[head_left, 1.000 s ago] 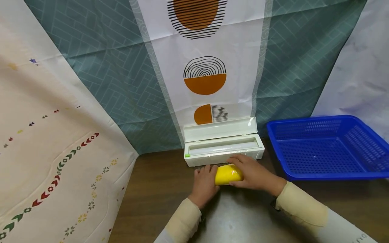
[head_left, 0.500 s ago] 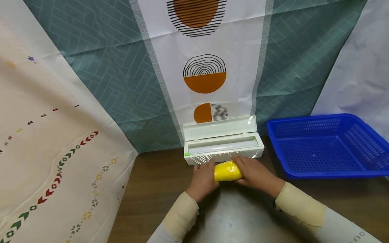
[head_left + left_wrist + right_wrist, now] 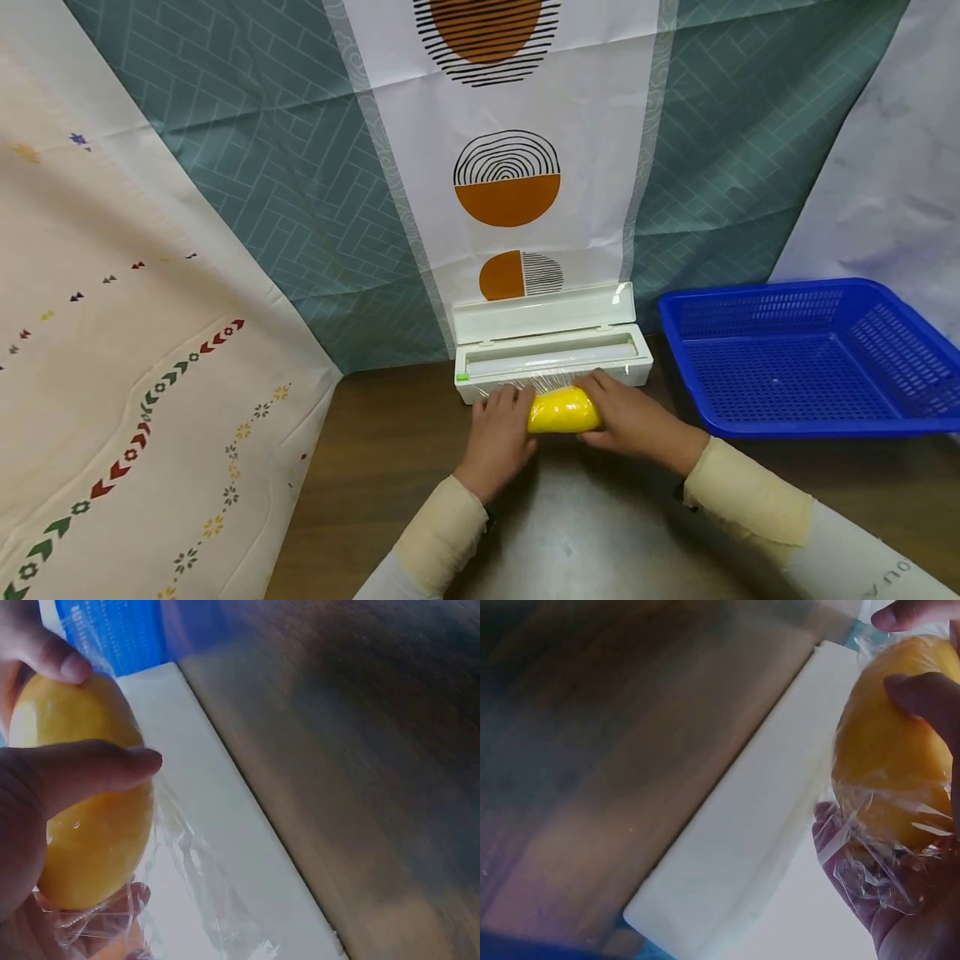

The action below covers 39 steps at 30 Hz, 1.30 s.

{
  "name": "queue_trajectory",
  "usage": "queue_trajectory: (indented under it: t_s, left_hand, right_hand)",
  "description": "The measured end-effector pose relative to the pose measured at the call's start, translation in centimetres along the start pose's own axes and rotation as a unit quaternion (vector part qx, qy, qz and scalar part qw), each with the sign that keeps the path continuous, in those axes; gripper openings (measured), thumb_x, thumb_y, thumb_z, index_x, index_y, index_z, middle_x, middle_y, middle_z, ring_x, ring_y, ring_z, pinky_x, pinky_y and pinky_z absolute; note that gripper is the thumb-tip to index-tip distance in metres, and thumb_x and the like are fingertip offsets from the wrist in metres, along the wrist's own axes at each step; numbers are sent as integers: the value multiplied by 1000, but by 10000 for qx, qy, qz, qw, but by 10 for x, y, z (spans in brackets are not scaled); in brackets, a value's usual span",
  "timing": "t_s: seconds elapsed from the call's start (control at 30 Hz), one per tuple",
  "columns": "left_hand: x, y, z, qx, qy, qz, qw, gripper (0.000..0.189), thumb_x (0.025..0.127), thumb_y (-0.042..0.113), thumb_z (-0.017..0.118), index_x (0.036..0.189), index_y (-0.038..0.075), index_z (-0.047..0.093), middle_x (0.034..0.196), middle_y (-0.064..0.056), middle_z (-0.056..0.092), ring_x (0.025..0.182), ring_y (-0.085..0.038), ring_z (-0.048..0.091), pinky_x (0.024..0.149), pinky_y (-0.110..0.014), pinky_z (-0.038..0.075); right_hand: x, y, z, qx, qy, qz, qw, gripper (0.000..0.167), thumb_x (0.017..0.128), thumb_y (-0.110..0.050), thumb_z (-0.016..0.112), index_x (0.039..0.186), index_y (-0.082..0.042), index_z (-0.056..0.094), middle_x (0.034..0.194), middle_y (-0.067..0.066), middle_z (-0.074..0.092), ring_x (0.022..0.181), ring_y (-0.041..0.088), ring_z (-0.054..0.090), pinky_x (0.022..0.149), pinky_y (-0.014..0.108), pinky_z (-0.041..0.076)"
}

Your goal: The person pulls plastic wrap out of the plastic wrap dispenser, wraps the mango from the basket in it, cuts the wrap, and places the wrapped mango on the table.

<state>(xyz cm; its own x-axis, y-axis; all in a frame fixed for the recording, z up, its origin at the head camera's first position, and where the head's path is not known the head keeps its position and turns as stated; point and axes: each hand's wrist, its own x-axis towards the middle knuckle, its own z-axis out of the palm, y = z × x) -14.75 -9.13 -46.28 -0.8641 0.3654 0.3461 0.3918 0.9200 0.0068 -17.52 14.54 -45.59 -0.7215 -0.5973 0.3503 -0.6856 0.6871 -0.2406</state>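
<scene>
A smooth yellow mango [image 3: 564,412], wrapped in clear cling film [image 3: 866,870], is held between both hands in front of the dispenser. My left hand [image 3: 497,437] grips its left end, thumb across its side in the left wrist view. At the other end, my right hand [image 3: 637,417] holds it with thumb and fingers around it. Film stretches from the mango to the white cling film dispenser [image 3: 637,372], whose lid [image 3: 543,315] stands up and shows the roll [image 3: 551,362] inside. Bunched film covers the mango's ends in the wrist views.
A blue plastic basket [image 3: 697,392] stands to the right of the dispenser. Behind is a hanging cloth [image 3: 300,208] with printed circles, and a patterned cream cloth [image 3: 150,350] lines the left. Brown wood grain shows on the table [image 3: 360,467].
Both hands have carried the mango slightly away from the body, closer to the dispenser, turning it in their grip. The film between mango and dispenser shows more plainly. Dispenser and basket stay put.
</scene>
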Motion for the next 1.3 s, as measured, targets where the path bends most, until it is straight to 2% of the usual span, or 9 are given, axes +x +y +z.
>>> queue_trajectory:
  t_s: [0.17, 0.47, 0.63, 0.83, 1.13, 1.3]
  left_hand:
    - [3, 1, -4, 189, 64, 2, 9998, 62, 72, 31, 90, 123, 17, 57, 106, -3, 62, 94, -22, 61, 80, -40, 39]
    - [6, -1, -15, 185, -138, -25, 9997, 61, 77, 35, 88, 128, 18, 58, 107, -2, 70, 92, -21, 66, 78, -39, 36]
    - [8, -2, -24, 191, 31, 54, 9998, 59, 76, 35, 89, 125, 19, 60, 106, -1, 69, 91, -21, 66, 79, -39, 38]
    - [12, -4, -35, 358, 229, 121, 9990, 55, 77, 34, 87, 122, 19, 59, 97, -1, 65, 85, -20, 65, 79, -41, 41]
    - [27, -3, -58, 329, 381, 50, 9987, 52, 79, 32, 86, 119, 18, 57, 97, -2, 65, 87, -21, 66, 83, -43, 43]
    - [35, -5, -65, 227, 545, 23, 9983, 49, 80, 30, 86, 119, 17, 58, 97, -2, 64, 87, -21, 67, 85, -43, 43]
  right_hand:
    - [4, -1, -9, 142, -250, 109, 9995, 76, 77, -37, 87, 134, -3, 49, 108, 8, 59, 84, 15, 59, 77, 37, 57]
    - [7, 0, -17, -202, -237, -38, 9995, 72, 79, -40, 85, 132, -6, 51, 108, 5, 60, 79, 13, 59, 72, 35, 57]
    - [9, 0, -26, -257, -127, -221, 9993, 72, 79, -39, 85, 134, -6, 51, 112, 7, 60, 83, 16, 60, 77, 37, 58]
    - [11, 3, -37, -195, 1, -510, 9985, 73, 77, -25, 88, 137, -6, 50, 119, 9, 60, 90, 21, 63, 85, 40, 59]
    - [24, 4, -59, -245, 376, -757, 9961, 75, 74, -15, 90, 136, -3, 48, 121, 12, 59, 95, 25, 65, 87, 42, 58]
    - [32, 4, -70, -223, 476, -799, 9954, 76, 73, -13, 91, 137, -3, 49, 121, 12, 60, 95, 27, 65, 88, 43, 58]
